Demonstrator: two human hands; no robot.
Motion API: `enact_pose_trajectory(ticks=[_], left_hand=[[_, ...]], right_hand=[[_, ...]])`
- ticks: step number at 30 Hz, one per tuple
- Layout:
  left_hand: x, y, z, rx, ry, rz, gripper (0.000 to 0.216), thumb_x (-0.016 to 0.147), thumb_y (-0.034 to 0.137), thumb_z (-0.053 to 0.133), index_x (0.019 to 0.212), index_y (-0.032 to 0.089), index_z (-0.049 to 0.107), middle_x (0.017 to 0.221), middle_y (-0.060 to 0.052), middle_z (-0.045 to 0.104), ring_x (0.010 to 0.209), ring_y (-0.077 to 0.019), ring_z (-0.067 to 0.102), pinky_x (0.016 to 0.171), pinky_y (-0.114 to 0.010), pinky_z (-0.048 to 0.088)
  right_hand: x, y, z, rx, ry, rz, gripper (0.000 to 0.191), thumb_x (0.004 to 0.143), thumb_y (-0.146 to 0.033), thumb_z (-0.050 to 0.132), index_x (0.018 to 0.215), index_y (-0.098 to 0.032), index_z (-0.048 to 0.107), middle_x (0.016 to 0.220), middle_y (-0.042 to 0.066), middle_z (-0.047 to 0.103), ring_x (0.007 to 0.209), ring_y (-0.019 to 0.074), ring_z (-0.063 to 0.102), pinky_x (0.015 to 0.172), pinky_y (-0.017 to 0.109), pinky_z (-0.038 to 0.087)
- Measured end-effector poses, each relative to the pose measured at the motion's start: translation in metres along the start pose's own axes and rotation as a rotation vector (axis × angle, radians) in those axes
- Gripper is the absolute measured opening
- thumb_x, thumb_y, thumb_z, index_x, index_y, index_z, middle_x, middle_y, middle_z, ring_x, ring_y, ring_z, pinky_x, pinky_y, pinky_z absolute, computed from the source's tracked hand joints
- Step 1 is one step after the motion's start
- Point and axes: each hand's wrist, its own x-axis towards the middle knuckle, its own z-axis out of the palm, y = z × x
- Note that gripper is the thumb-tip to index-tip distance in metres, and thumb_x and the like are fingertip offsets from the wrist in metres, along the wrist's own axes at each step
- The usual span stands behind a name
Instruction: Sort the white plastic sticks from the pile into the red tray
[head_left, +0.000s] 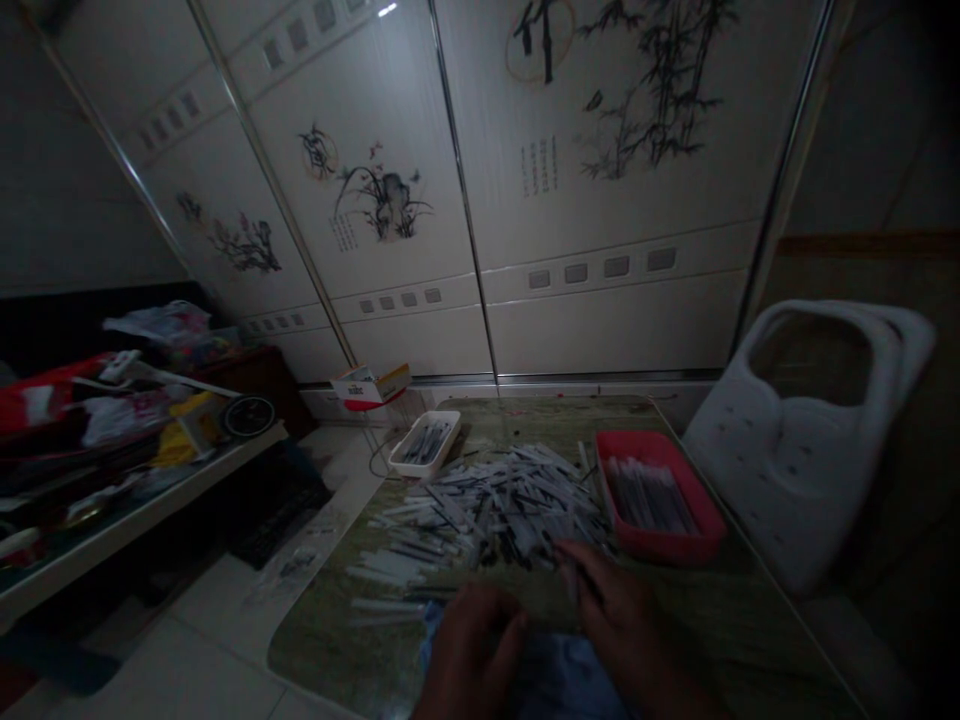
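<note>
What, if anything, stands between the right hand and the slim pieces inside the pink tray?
The near wall of the pink tray separates the right hand from the slim pieces; nothing visible covers them.

The greenish-brown surface (pixel 322 640) has rounded corners. A big messy pile of thin sticks (pixel 510 500) lies on it, between a white tray (pixel 414 470) and a red tub (pixel 666 546).

The head view looks forward and down across the nearby table (pixel 330 640).
</note>
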Motion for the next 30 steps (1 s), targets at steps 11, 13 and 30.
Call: enact_pose_trajectory(ticks=[11, 13, 30], left_hand=[[0.039, -0.057, -0.072, 0.588, -0.228, -0.087, 0.018, 0.084, 0.016, 0.057, 0.084, 0.023, 0.074, 0.093, -0.008, 0.072, 0.094, -0.026, 0.061, 0.083, -0.035, 0.04], [0.045, -0.056, -0.072, 0.644, -0.287, -0.069, 0.019, 0.082, 0.015, 0.058, 0.083, 0.024, 0.075, 0.093, -0.008, 0.072, 0.094, -0.0261, 0.061, 0.083, -0.035, 0.039], [0.057, -0.047, -0.071, 0.452, -0.322, 0.04, 0.015, 0.086, 0.014, 0.053, 0.087, 0.022, 0.066, 0.101, -0.008, 0.067, 0.097, -0.0252, 0.056, 0.086, -0.034, 0.041]], right_hand=[[-0.002, -0.001, 0.0, 0.052, 0.038, 0.081, 0.037, 0.1, -0.04, 0.044, 0.127, -0.028, 0.068, 0.117, 0.008, 0.077, 0.105, 0.0241, 0.075, 0.088, 0.036, 0.06], [-0.001, -0.003, 0.0, 0.05, 0.036, 0.108, 0.037, 0.101, -0.042, 0.044, 0.126, -0.029, 0.068, 0.114, 0.007, 0.078, 0.102, 0.0238, 0.075, 0.085, 0.035, 0.061], [-0.002, -0.014, -0.012, 0.0, 0.054, 0.098, 0.037, 0.102, -0.033, 0.045, 0.132, -0.031, 0.067, 0.127, 0.004, 0.074, 0.114, 0.0201, 0.071, 0.097, 0.034, 0.058]])
